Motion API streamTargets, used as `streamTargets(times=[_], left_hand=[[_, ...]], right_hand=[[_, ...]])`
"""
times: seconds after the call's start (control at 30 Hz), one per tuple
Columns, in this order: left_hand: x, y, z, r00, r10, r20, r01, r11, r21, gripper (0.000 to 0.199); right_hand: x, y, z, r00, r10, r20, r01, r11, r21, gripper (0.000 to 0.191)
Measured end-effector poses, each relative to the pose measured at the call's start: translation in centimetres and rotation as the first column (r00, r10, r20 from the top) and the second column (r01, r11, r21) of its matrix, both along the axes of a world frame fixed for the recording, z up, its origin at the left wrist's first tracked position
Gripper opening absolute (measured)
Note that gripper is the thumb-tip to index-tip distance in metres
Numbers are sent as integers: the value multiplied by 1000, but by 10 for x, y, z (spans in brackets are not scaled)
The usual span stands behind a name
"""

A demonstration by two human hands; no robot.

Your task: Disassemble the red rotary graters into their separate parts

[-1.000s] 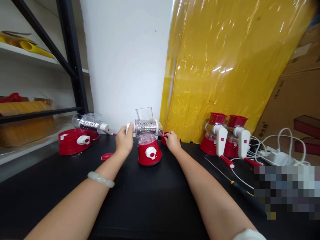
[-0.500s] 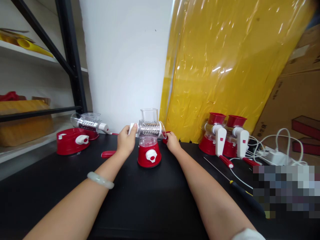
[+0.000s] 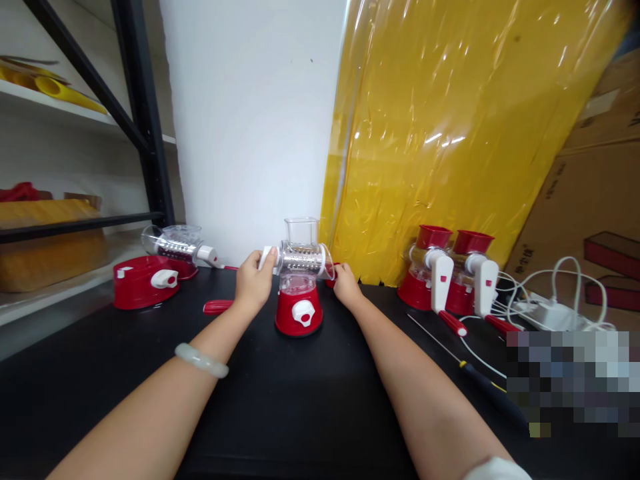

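I see the grater (image 3: 300, 283) upright on the table (image 3: 300, 413), just left of the yellow sheet (image 3: 450, 147), its long axis vertical, its drum (image 3: 301, 260) crosswise with the clear outlet (image 3: 329, 262) facing the sheet's side. My left hand (image 3: 254, 283) curls around the white crank (image 3: 269, 258), away from the sheet; my right hand (image 3: 347, 287) has bunched fingers near a red part (image 3: 330, 283), grip unclear to me.

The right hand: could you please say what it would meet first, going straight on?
Beyond the small red plastic piece at its fingertips, the right hand may first meet the clear plastic flared mouth of the red-based grater, though depth is unclear.
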State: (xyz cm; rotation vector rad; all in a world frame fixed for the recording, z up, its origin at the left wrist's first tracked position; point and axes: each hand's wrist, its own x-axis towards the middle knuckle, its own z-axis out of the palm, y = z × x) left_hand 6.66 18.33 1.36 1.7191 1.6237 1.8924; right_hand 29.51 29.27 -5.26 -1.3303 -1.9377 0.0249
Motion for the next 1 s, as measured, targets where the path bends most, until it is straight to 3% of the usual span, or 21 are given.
streamTargets(times=[0.3, 0.4, 0.5, 0.6, 0.77, 0.87, 1.0], left_hand=[[1, -1, 2, 1000, -8, -5, 8, 1000, 1, 45], [2, -2, 2, 1000, -2, -11, 2, 1000, -9, 45], [2, -3, 3, 1000, -3, -11, 3, 1000, -15, 45], [1, -4, 3, 1000, -3, 5, 3, 1000, -10, 41], [-2, -4, 2, 1000, -20, 12, 20, 1000, -5, 38], [-3, -4, 1, 999, -46, 17, 46, 999, -7, 39], [-1, -6, 2, 992, -126, 5, 126, 992, -7, 39]], right_hand=[[-4, -11, 6, 994, -20, -104, 18, 1000, -17, 39], [-3, -18, 18, 981, -38, -188, 38, 999, -7, 37], [-3, -21, 40, 954, -11, -300, 19, 999, 26, 28], [-7, -23, 70, 906, 88, -415, -83, 996, 30, 22], [-12, -46, 109, 763, 246, -598, -343, 938, -52, 57], [-14, -75, 107, 692, 336, -639, -509, 855, -103, 58], [-16, -116, 88, 601, 464, -650, -638, 769, -41, 38]])
